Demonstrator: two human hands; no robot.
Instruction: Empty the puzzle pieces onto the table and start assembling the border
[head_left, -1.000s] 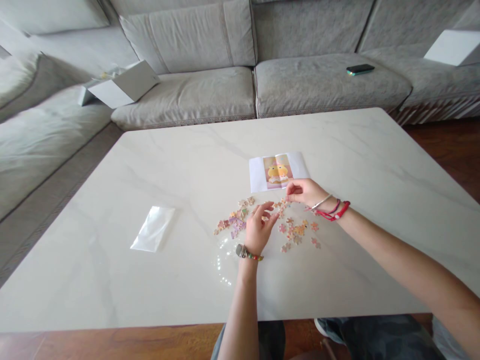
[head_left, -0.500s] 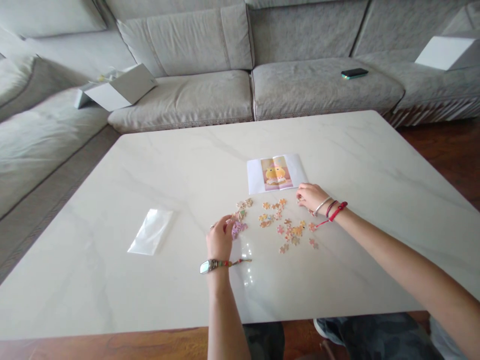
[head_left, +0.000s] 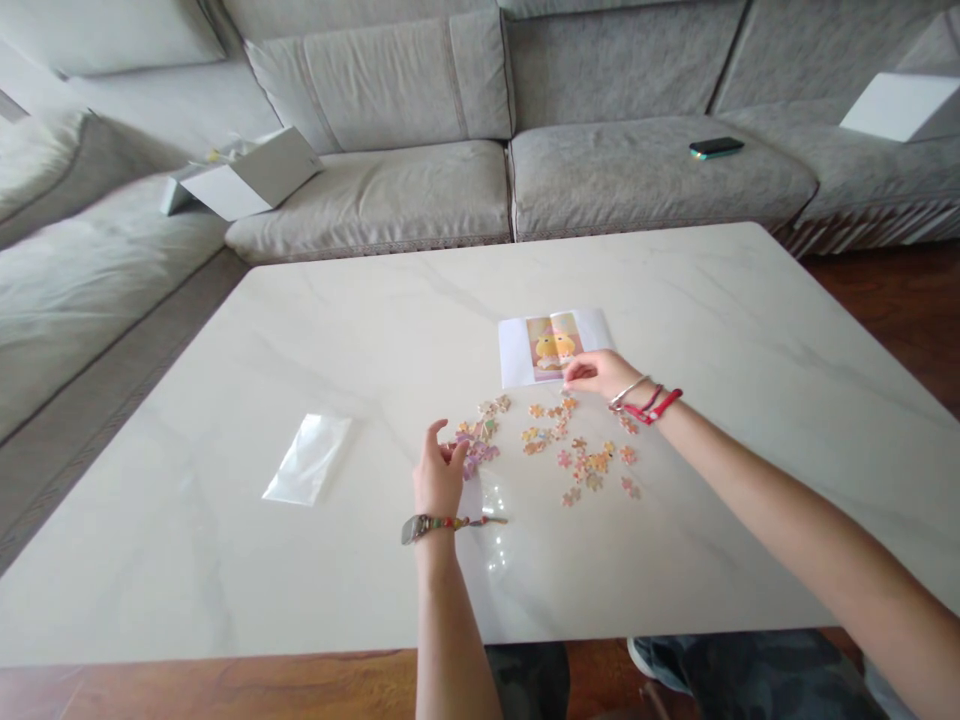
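Jigsaw puzzle pieces lie in loose groups on the white marble-look table (head_left: 225, 400). My left hand (head_left: 437, 480) rests beside the purple puzzle pieces (head_left: 480, 455), its index finger lifted and apart from the thumb. Nothing shows between its fingers. Just below the folded picture sheet (head_left: 517, 350), my right hand (head_left: 604, 376) pinches a small puzzle piece (head_left: 565, 391), mostly covered by the fingertips. Orange pieces (head_left: 561, 410) lie close under that hand. More pink and orange pieces (head_left: 600, 462) are spread nearer to me. The sheet shows a yellow cartoon figure, partly hidden by my right hand.
A clear plastic bag (head_left: 309, 460) lies flat on the left of the table. Behind the table runs a grey sofa (head_left: 405, 190), with a white box (head_left: 255, 175) on its left, a phone (head_left: 716, 148) and another white box (head_left: 900, 105) on its right.
My right hand has moved left, from the sheet's right corner to its lower edge, uncovering pink pieces. My left index finger has lifted away from the thumb.
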